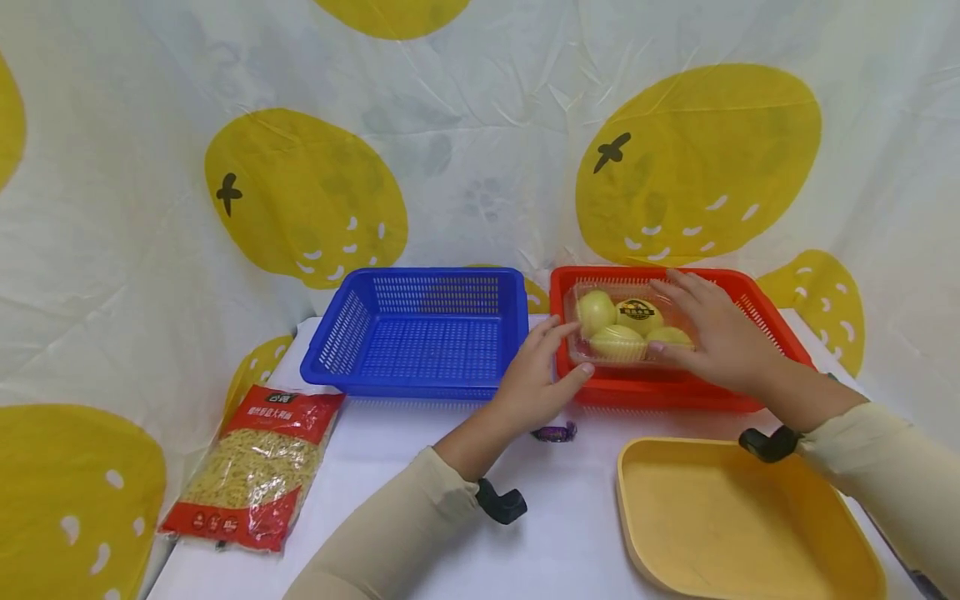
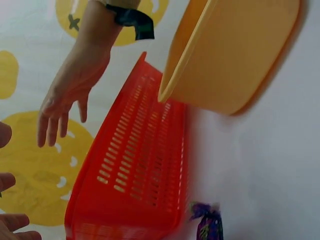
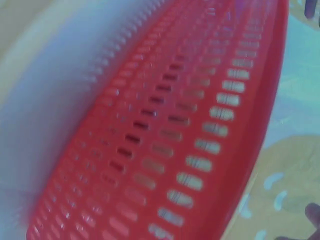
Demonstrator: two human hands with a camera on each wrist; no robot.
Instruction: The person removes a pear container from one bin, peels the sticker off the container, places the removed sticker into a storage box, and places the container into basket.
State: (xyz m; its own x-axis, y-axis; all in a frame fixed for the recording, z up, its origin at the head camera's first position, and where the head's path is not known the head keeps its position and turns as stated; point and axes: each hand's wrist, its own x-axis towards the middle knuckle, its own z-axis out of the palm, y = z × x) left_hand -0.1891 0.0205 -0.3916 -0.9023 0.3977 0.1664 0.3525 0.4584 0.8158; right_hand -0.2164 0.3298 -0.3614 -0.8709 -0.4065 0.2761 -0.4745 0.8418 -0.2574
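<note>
A clear plastic box (image 1: 630, 287) of yellow-green round fruit, with a black and gold label, sits in the red basket (image 1: 660, 392). My right hand (image 1: 723, 342) is over the box's right side, fingers spread and overlapping it in the head view. In the left wrist view, that right hand (image 2: 70, 90) hangs above the basket's rim, its fingers loosely extended and nothing in them. At the basket's left side is my left hand (image 1: 536, 375), thumb apart from the fingers and holding nothing. Some of its fingertips (image 2: 7, 181) show in the left wrist view.
A blue basket (image 1: 427, 390) stands left of the red one. In front of the red basket lies a small purple-wrapped candy (image 1: 555, 433). A yellow tub (image 1: 735, 517) occupies the near right, partly under my right forearm. A bag of pasta (image 1: 258, 467) lies at the left.
</note>
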